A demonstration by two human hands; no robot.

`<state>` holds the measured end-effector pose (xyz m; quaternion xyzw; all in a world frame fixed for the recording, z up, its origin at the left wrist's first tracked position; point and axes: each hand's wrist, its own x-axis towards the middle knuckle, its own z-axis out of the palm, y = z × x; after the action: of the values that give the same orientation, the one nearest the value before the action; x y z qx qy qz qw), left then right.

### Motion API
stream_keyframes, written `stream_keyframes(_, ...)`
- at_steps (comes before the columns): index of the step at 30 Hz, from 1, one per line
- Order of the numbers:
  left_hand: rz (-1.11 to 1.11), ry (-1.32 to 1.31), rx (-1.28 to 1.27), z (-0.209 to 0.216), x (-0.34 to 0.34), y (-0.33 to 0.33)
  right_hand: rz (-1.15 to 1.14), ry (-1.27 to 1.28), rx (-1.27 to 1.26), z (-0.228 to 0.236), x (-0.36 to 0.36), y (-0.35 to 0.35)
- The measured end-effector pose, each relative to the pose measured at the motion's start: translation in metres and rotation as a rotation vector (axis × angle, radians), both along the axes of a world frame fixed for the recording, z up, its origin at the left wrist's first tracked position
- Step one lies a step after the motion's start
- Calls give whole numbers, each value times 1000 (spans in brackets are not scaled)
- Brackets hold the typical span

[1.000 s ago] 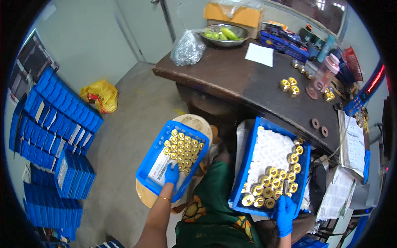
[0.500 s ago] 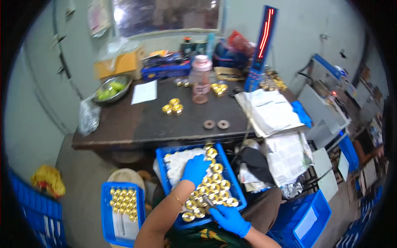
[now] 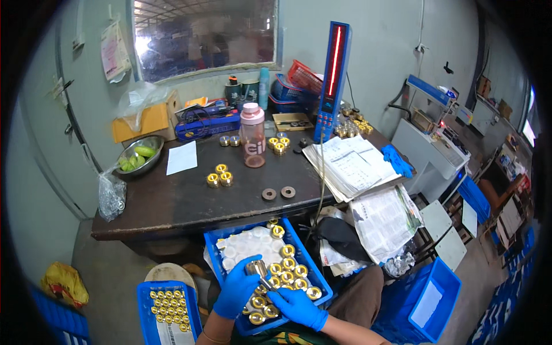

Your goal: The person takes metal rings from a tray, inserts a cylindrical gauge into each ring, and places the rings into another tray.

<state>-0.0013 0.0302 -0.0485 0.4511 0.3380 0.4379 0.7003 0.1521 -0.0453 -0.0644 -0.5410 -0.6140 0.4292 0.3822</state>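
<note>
My left hand, in a blue glove, is closed round a metal ring fitting with a shiny wall. My right hand, also gloved in blue, grips a slim metal rod that points up toward the ring. Whether the rod's tip enters the ring's bore cannot be made out. Both hands are above a blue crate. Inside it, several gold-coloured ring fittings stand on the right and front, and a white tray sheet with round pockets covers the far left.
On my left a smaller blue crate of gold rings rests on a round stool. The dark desk ahead carries a bottle, two dark rings, a lit gauge column and papers. Another blue crate stands right.
My left hand has come back from the white sheet toward me and now holds a ring fitting. The right hand has shifted left and up, bringing the rod to the ring. The view has shifted.
</note>
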Motion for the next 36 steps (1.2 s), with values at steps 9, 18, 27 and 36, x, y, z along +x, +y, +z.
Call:
stream_keyframes(9, 88, 179, 143, 48, 6, -39, -30, -405, 331, 18, -7, -4)
stream_keyframes(18, 183, 17, 88, 54, 23, -54, -128, -211, 373, 23, 3, -10)
stream_keyframes(27, 176, 102, 167, 54, 42, -67, -105, 22, 422, 62, -8, -23)
stream_keyframes(36, 234, -63, 237, 69, 52, -97, -130, 3, 468, 71, -7, -29)
